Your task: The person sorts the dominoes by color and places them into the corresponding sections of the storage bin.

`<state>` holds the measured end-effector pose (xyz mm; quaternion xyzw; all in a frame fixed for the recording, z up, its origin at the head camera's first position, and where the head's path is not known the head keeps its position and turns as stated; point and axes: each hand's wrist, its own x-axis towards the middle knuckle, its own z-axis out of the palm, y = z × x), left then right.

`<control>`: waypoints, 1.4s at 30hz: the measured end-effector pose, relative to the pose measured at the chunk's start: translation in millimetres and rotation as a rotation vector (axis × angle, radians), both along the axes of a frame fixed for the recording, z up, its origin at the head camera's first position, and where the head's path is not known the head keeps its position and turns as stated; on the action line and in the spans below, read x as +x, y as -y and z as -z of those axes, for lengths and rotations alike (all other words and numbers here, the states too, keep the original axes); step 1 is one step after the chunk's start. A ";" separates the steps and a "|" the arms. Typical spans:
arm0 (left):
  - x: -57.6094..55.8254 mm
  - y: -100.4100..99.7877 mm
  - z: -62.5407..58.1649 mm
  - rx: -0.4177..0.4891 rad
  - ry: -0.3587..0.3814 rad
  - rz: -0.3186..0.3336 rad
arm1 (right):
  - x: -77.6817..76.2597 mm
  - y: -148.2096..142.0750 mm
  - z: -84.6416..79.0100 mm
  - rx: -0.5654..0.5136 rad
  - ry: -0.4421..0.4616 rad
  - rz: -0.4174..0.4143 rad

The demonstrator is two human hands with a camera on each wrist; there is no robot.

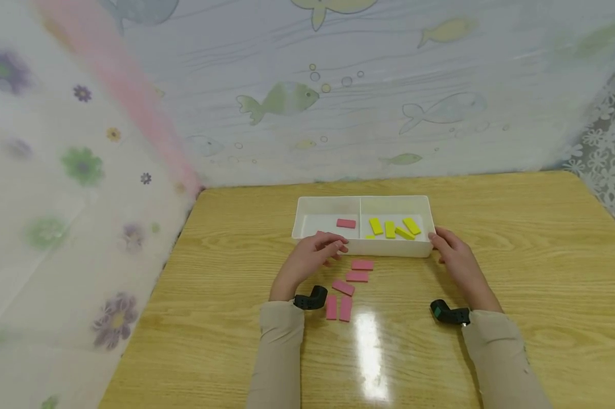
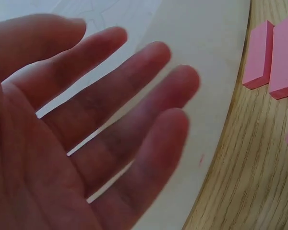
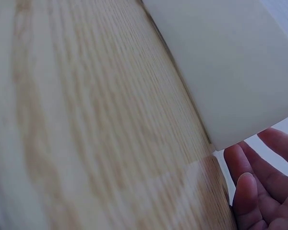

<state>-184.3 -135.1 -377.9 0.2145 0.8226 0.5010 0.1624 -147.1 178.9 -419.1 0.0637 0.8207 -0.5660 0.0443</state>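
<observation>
A long white two-compartment box stands before me on the table. My left hand hovers over the front wall of its left compartment, fingers relaxed and spread; the left wrist view shows its palm without anything in it. One pink block lies in that compartment, partly screened by the hand. Several yellow blocks lie in the right compartment. At the box's front right corner, my right hand touches the side with loosely bent fingers. Several pink blocks are scattered on the table between my arms.
The wooden table meets a fish-patterned curtain at its back edge and a flower-patterned one on the left. Black wrist devices sit on both wrists.
</observation>
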 end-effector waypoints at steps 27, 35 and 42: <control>3.7 -24.9 14.4 -0.215 -0.015 0.079 | -0.9 -3.8 -5.8 0.025 0.009 -0.005; 5.7 -33.2 22.1 -0.161 0.063 0.070 | -1.1 -0.6 -1.1 0.014 0.006 -0.006; 9.9 -44.3 19.0 -0.329 -0.098 0.134 | 1.0 0.3 -0.6 0.007 0.006 0.002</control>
